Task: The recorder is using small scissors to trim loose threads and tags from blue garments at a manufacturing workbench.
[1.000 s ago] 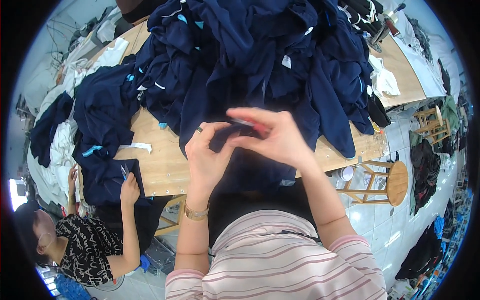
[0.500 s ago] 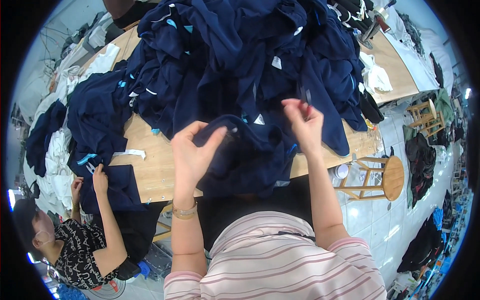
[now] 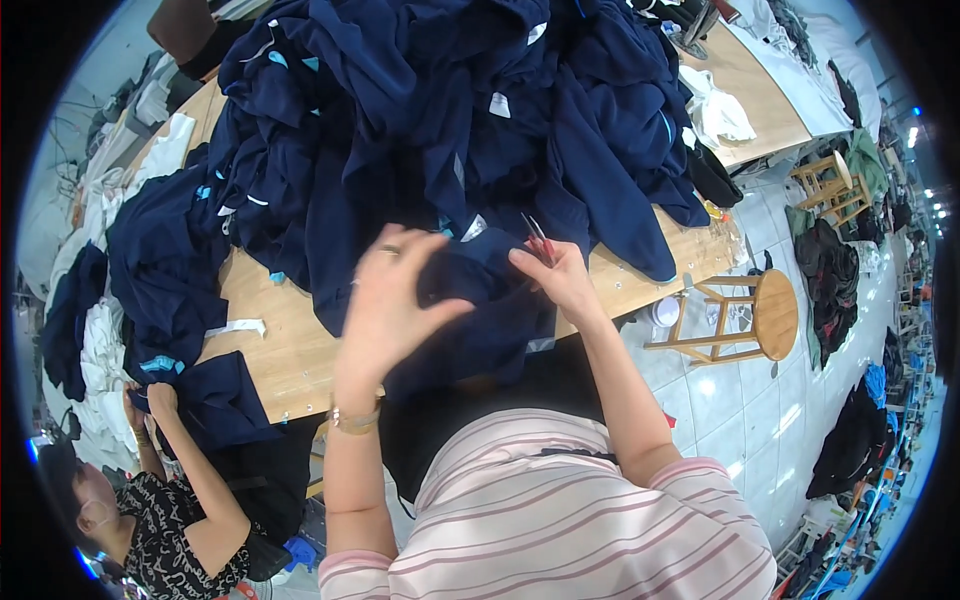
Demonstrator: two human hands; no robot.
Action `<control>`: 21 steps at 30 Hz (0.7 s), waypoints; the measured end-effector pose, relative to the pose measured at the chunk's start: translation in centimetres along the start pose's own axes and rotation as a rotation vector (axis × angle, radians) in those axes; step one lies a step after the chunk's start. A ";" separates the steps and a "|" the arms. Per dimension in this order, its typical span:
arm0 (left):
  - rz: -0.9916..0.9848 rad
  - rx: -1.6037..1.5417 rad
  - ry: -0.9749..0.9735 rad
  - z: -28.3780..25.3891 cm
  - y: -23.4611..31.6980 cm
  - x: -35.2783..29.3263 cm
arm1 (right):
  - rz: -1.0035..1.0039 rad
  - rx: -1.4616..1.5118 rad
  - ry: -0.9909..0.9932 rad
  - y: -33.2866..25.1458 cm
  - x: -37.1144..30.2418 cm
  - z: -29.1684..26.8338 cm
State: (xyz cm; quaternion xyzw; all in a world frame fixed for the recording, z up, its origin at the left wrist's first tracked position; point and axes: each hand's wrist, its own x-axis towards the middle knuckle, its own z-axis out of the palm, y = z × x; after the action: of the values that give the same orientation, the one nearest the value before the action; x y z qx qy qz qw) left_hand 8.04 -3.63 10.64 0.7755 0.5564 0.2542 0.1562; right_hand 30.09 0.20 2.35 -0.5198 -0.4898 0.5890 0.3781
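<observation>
A dark navy garment [image 3: 480,325] hangs over the near edge of the table in front of me. My left hand [image 3: 385,305], a little blurred, is over its left side, open with the thumb and fingers apart. A ring and a gold-coloured bracelet show on that hand and wrist. My right hand [image 3: 565,285] is closed around small red-handled thread snips [image 3: 541,240], their blades pointing up and away from me. Its thumb is close to the garment's right edge; whether it touches the cloth I cannot tell. A white label [image 3: 473,228] lies just beyond the garment.
A big heap of navy garments [image 3: 390,100] covers much of the wooden table [image 3: 295,375]. At left, a co-worker [image 3: 180,510] handles navy cloth. White cloth [image 3: 715,105] lies at the far right. A wooden stool [image 3: 772,315] stands right of the table on the tiled floor.
My left hand has let go of the garment's edge and opened. The right hand with the snips has come down and left towards the garment. The whole view has shifted slightly.
</observation>
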 end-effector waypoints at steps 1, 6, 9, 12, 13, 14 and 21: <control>0.041 -0.055 -0.037 1.2 0.5 0.4 | -0.001 -0.003 0.005 -0.7 -0.4 -0.2; 0.011 -0.177 -0.059 1.8 0.3 2.1 | 0.156 0.574 0.003 -3.6 -1.8 -0.7; -0.096 -0.374 -0.018 0.3 1.8 2.1 | 0.215 0.814 -0.049 -4.5 -1.7 -1.1; -0.036 -0.384 0.018 -0.7 1.9 1.8 | 0.267 1.077 -0.221 -3.1 -0.3 -0.7; -0.060 -0.423 -0.020 -0.9 1.8 1.4 | 0.276 1.094 -0.274 -3.0 0.0 -0.2; -0.085 -0.463 -0.059 -1.0 1.7 1.0 | 0.307 1.082 -0.317 -3.1 0.1 0.4; -0.507 -1.156 -0.103 1.1 0.4 -0.2 | -0.328 0.103 0.099 -0.8 1.8 2.9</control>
State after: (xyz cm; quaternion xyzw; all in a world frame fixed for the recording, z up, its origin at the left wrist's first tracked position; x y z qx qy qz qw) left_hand 8.94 -3.90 9.95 0.4211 0.4872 0.4312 0.6319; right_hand 26.92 1.60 2.60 -0.4412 -0.5180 0.5173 0.5191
